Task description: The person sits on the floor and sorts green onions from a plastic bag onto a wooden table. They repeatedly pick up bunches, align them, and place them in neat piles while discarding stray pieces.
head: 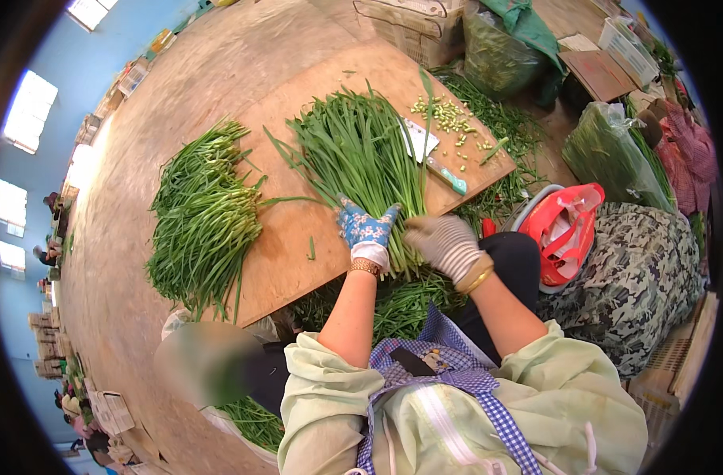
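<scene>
My left hand (367, 225), in a blue flowered glove, rests with thumb and fingers spread on the stalks of a loose pile of long green garlic chives (361, 148). Beside it, my right hand (446, 244), in a striped knit glove, is at the stalk ends along the board's near edge; its fingers are blurred and whether they hold stalks is unclear. A cleaver (420, 141) with a turquoise handle lies on the wooden board (302, 255) right of the pile. Cut stalk ends (447, 116) are scattered past it. Bundled chives (204, 219) are stacked on the left.
Loose greens (409, 303) lie below the board's near edge. At the right are a red bag (566, 231) in a bucket, a camouflage-patterned cloth bundle (635, 273) and a plastic bag of greens (611, 154). A plastic crate (415, 29) stands beyond the board. Other people are far left.
</scene>
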`<state>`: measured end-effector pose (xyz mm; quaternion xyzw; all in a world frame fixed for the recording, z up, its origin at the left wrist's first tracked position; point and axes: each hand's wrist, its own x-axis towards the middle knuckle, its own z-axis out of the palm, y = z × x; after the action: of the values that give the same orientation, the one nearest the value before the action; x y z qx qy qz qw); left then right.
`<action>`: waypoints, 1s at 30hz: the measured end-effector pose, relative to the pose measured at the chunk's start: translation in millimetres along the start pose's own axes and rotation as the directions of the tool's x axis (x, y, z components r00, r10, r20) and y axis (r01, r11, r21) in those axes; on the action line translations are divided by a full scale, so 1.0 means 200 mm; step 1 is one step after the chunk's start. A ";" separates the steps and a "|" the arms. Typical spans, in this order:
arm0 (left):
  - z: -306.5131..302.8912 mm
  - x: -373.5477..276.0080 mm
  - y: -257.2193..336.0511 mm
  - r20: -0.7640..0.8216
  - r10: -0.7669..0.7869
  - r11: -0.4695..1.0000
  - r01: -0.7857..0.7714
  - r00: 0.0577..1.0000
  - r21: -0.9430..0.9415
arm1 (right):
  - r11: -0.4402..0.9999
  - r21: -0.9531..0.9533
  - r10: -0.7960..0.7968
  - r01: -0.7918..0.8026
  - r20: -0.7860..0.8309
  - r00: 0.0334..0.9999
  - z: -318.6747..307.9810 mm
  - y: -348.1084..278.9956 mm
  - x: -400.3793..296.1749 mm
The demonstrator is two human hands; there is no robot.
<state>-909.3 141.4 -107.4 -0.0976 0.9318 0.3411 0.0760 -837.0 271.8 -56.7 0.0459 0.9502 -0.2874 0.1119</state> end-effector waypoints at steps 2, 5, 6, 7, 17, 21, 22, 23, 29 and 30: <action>0.03 0.00 0.00 -0.041 0.010 1.000 -0.010 0.999 -0.008 | 0.997 0.024 0.081 -0.078 -0.154 0.985 -0.07 0.10 0.06; 0.02 -0.03 0.00 -0.060 -0.021 1.000 0.023 0.998 0.019 | 0.970 -0.090 0.228 -0.224 0.028 0.973 -0.04 0.19 0.27; 0.02 -0.03 0.00 -0.073 -0.021 1.000 0.021 0.997 0.003 | 0.987 -0.062 0.152 -0.152 -0.003 0.988 0.03 0.21 0.35; 0.05 -0.03 -0.03 -0.106 0.022 1.000 -0.022 0.994 -0.006 | 0.997 -0.033 0.071 -0.072 -0.031 0.997 0.08 0.19 0.40; 0.11 0.00 0.07 -0.107 -0.089 0.991 0.077 0.990 -0.110 | 0.747 -0.356 -0.536 0.561 0.176 0.826 0.04 0.27 0.73; -0.03 -0.01 -0.02 0.000 -0.044 0.986 0.043 0.999 -0.160 | 0.871 -0.460 -0.309 0.171 -0.245 0.919 -0.18 -0.37 0.54; -0.05 -0.03 -0.07 -0.023 -0.004 0.980 -0.001 1.000 -0.200 | 0.835 -0.368 -0.519 0.409 -0.279 0.808 -0.15 -0.50 0.51; -0.05 -0.05 -0.14 -0.063 0.017 0.972 -0.031 0.998 -0.234 | 0.802 -0.361 -0.559 0.475 -0.177 0.810 -0.14 -0.72 0.45; -0.21 -0.15 -0.56 -0.297 -0.127 0.930 0.009 0.947 -0.369 | 0.611 -0.425 -0.744 0.668 -0.020 0.668 0.49 -1.34 0.75; -0.24 -0.15 -0.62 -0.309 -0.177 0.907 0.033 0.934 -0.420 | 0.610 -0.453 -0.734 0.650 -0.015 0.679 0.56 -1.30 0.92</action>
<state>-855.3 21.2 -142.0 -0.2196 0.8322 0.5012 -0.0893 -1033.8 -2.7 -50.8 -0.3226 0.9367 -0.0951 -0.0970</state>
